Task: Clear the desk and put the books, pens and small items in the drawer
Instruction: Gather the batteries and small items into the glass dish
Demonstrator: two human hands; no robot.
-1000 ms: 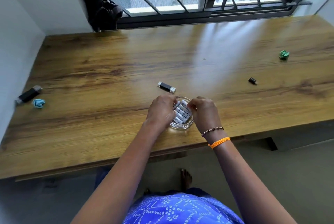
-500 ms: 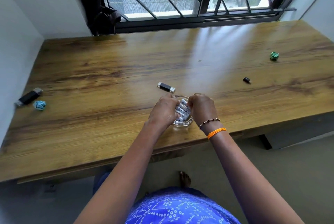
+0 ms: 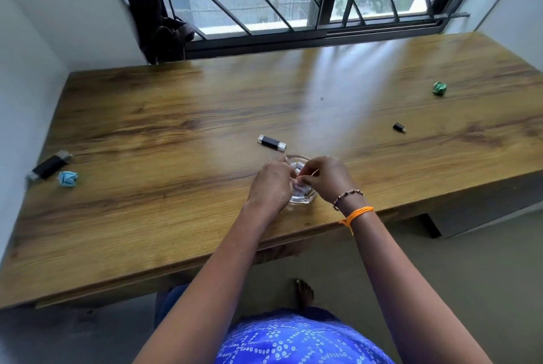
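A small clear glass dish (image 3: 305,201) holding several white batteries (image 3: 300,186) sits near the desk's front edge. My left hand (image 3: 271,186) curls over the dish's left side, fingers among the batteries. My right hand (image 3: 324,177) is over the right side, its fingertips pinched on one battery. A black USB stick (image 3: 272,142) lies just behind the dish. A small black cap (image 3: 398,127) lies to the right, a green paper ball (image 3: 439,88) farther right. At the far left lie a black lighter-like stick (image 3: 48,167) and a blue paper ball (image 3: 67,178).
The wooden desk (image 3: 176,116) fills an alcove between white walls, under a barred window. Dark cloth (image 3: 164,37) hangs at the back left corner. My bare foot (image 3: 304,293) shows on the grey floor below the desk edge.
Both hands have closed in over the dish and hide more of the batteries. My right fingertips have come together on one battery. The view has tilted slightly.
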